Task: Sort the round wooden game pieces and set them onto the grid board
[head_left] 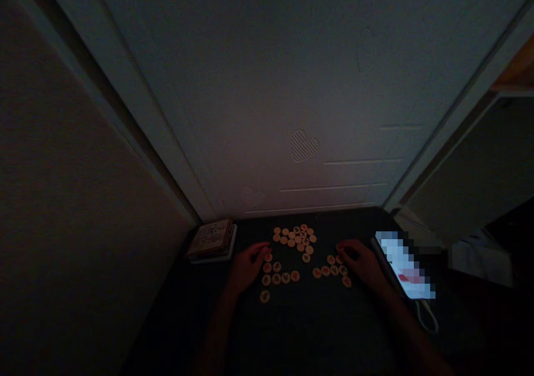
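Small round wood-coloured discs (276, 278), most w/ red or black marks, lie on a dark desk (308, 320) in 3 grps. L grp runs at approx 4 to 6 o'clock from the fingers of the L hand (249, 262); its nearest disc, red-marked, is right at the fingertips, 6 o'clock, poss. touching. R grp (334, 271) sits approx 6 to 8 o'clock from the fingers of the R hand (359, 258), nearest disc just under the fingertips. Back cluster (298, 240), incl. several blank-faced discs, is at 2 to 3 o'clock from L fingers, 9 to 10 from R.

L fingers: bent, thumb & index tips close tog.; can't tell if a disc is pinched, too dark. R fingers: curled down over the edge of R grp; contact & gap unclear, can't tell if gripping.

Also: stack of flat brown-and-white books or boxes (211, 240), 10 o'clock of L hand. Phone-like slab w/ bright, pixelated screen (403, 265), approx 3 o'clock of R hand, white cable (429, 319) at its 5 o'clock.
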`<move>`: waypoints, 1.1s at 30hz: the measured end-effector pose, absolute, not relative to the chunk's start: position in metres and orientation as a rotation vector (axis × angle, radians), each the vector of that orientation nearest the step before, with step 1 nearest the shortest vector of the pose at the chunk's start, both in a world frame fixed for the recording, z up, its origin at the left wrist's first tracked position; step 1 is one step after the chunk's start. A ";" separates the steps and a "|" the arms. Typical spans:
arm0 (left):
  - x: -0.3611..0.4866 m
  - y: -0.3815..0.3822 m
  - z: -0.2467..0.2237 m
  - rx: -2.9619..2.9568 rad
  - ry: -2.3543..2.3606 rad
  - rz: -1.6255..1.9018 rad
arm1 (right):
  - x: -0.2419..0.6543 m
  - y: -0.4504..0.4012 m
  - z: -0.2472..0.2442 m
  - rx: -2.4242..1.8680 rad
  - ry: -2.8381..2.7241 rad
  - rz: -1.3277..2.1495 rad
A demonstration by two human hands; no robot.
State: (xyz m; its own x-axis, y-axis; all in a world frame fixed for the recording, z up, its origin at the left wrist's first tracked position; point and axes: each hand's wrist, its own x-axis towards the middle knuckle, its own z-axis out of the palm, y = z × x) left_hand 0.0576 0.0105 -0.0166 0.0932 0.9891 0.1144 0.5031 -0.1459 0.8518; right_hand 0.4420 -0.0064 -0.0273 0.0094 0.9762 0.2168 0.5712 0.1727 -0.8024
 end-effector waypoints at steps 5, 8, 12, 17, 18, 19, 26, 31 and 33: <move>0.058 0.011 -0.018 1.714 1.478 0.967 | 0.443 -0.006 -0.029 -1.489 -1.729 0.619; 0.058 0.011 -0.019 1.711 1.493 0.971 | 0.443 -0.007 -0.026 -1.484 -1.750 0.621; 0.058 0.011 -0.018 1.714 1.517 0.979 | 0.443 -0.009 -0.023 -1.491 -1.728 0.611; 0.058 0.012 -0.014 1.713 1.548 1.034 | 0.442 -0.011 -0.020 -1.567 -1.633 0.655; 0.058 0.012 -0.013 1.712 1.554 1.053 | 0.442 -0.012 -0.020 -1.575 -1.625 0.668; 0.059 0.012 -0.011 1.714 1.559 1.071 | 0.442 -0.012 -0.019 -1.579 -1.621 0.674; 0.090 0.006 0.016 1.893 1.487 1.049 | 0.444 -0.012 -0.019 -1.602 -1.601 0.653; 0.135 0.004 0.032 2.349 1.210 0.781 | 0.444 -0.012 -0.020 -1.606 -1.572 0.660; 0.147 0.005 0.031 2.427 1.190 0.689 | 0.444 -0.012 -0.021 -1.598 -1.553 0.670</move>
State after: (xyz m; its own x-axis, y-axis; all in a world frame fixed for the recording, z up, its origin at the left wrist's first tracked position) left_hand 0.1474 0.0048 0.0315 0.5289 0.8047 0.2695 0.6343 -0.5859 0.5044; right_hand 0.4439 -0.0124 -0.0209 0.1093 0.9823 0.1519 0.5633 0.0647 -0.8237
